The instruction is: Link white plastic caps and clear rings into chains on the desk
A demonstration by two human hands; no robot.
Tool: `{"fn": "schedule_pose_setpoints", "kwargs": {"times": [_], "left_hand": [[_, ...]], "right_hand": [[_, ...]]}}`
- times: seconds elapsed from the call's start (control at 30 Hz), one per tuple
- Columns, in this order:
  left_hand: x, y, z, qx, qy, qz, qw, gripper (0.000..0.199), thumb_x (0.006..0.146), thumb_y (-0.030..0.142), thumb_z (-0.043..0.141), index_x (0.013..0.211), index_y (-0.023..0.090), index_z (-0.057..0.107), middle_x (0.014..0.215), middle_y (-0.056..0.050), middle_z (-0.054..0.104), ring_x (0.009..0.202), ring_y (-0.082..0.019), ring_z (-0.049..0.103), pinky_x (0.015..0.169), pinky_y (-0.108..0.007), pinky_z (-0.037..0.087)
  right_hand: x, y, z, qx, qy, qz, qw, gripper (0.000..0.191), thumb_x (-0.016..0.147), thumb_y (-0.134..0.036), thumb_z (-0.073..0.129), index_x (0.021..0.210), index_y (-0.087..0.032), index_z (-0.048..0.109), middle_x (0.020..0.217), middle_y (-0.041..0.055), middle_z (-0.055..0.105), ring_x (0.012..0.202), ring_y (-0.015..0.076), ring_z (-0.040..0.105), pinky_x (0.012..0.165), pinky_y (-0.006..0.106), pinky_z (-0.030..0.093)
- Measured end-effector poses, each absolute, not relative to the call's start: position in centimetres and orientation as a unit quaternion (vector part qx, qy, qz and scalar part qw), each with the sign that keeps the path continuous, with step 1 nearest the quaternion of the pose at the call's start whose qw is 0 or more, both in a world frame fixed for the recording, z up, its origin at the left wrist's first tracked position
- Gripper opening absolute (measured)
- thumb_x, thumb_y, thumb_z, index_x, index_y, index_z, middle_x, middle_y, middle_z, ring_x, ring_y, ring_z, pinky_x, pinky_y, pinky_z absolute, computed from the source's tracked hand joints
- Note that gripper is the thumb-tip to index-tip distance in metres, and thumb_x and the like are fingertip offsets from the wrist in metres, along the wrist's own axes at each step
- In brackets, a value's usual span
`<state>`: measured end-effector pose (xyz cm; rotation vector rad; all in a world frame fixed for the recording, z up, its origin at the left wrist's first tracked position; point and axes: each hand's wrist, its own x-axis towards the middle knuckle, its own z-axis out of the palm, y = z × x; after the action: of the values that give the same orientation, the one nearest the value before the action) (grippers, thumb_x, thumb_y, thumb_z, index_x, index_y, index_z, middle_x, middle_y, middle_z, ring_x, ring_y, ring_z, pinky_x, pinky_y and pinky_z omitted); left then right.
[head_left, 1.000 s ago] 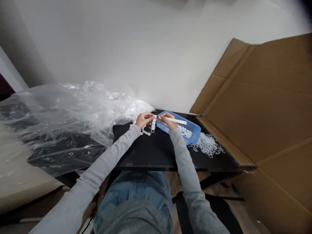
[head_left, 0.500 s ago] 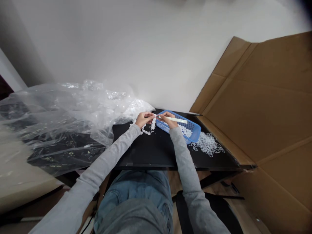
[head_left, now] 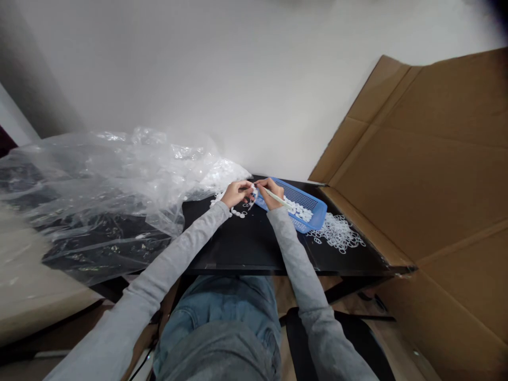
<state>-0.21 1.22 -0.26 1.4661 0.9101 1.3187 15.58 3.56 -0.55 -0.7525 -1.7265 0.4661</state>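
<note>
My left hand point(head_left: 237, 193) is closed on the upper end of a chain of white round pieces point(head_left: 237, 212), whose lower part hangs down to the black table. Close beside it, my right hand point(head_left: 271, 192) grips a pale, pen-like tool point(head_left: 280, 199) that slants down to the right. The fingertips of both hands nearly meet at the chain's end, and the tool's tip is too small to make out. Behind and right of my right hand sits a blue mesh basket point(head_left: 319, 216) holding white pieces point(head_left: 298, 209).
A pile of white rings point(head_left: 340, 236) lies right of the basket on the black table point(head_left: 238, 251). Clear plastic sheeting point(head_left: 119, 185) covers the left side, with white pieces in it. A large cardboard box point(head_left: 436, 159) stands open at the right.
My right hand has shifted slightly left, and the tool has turned to slant more steeply. My left hand has tilted a little, and less of the chain shows beneath it.
</note>
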Motion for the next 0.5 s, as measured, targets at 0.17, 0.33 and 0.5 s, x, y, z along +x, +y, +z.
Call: {"fn": "schedule_pose_setpoints", "kwargs": {"times": [0.17,0.33,0.5], "left_hand": [[-0.04,1.24,-0.50,0.585,0.352,0.532,0.500,0.032,0.069,0.038,0.077,0.085,0.013,0.066,0.084,-0.004,0.065,0.084,-0.016,0.063,0.071,-0.024,0.048],[-0.22,1.57,-0.83,0.511,0.366,0.522,0.577,0.025,0.074,0.035,0.076,0.084,0.014,0.066,0.087,-0.004,0.065,0.082,-0.011,0.062,0.080,-0.025,0.048],[-0.37,1.70,-0.90,0.516,0.397,0.524,0.549,0.024,0.073,0.034,0.076,0.084,0.015,0.067,0.084,-0.003,0.065,0.080,-0.011,0.060,0.079,-0.023,0.047]], "right_hand": [[15.71,3.58,-0.54,-0.343,-0.725,0.169,0.573,0.014,0.082,-0.034,0.058,0.072,-0.025,0.059,0.092,0.0022,0.074,0.084,0.0193,0.066,0.082,0.032,0.050],[15.97,3.59,-0.37,-0.376,-0.701,0.207,0.569,0.018,0.077,-0.039,0.063,0.069,-0.023,0.062,0.069,0.0001,0.067,0.070,0.0173,0.061,0.072,0.030,0.049],[15.93,3.13,0.26,-0.326,-0.671,0.252,0.617,0.022,0.081,-0.045,0.062,0.080,-0.023,0.064,0.071,-0.0005,0.065,0.065,0.0144,0.058,0.065,0.027,0.048]]}}
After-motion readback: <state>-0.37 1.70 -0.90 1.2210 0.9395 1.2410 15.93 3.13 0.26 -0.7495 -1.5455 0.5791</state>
